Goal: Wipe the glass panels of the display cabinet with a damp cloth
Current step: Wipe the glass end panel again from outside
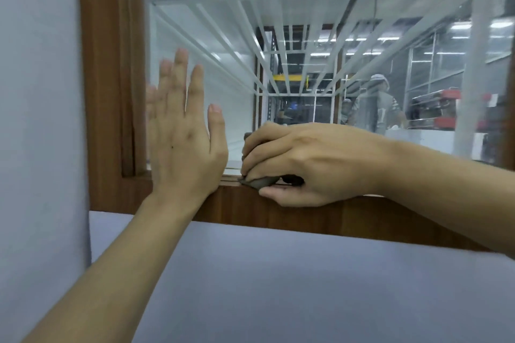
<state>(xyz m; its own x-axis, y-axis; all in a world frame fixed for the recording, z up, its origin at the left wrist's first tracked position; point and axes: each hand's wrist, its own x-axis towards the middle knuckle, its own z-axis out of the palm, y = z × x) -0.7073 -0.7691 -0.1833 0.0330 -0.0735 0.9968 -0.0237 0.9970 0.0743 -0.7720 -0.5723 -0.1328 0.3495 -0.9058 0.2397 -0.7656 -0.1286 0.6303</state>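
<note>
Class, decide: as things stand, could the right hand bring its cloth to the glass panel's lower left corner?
Probably not directly: the left hand lies open against the glass panel between the right hand with its cloth and that corner.

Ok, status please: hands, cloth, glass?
Left hand open, fingers straight, at glass panel. Right hand grips dark cloth at bottom wooden frame. Nothing seen blocking.

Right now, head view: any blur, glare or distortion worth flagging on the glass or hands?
Head view: the left hand is motion-blurred at its fingertips, while the right hand gripping the dark grey cloth is sharp. Head view: the clear glass panel carries ceiling-light reflections on its right side. Head view: the brown wooden frame looks skewed, probably by the wide-angle lens.
</note>
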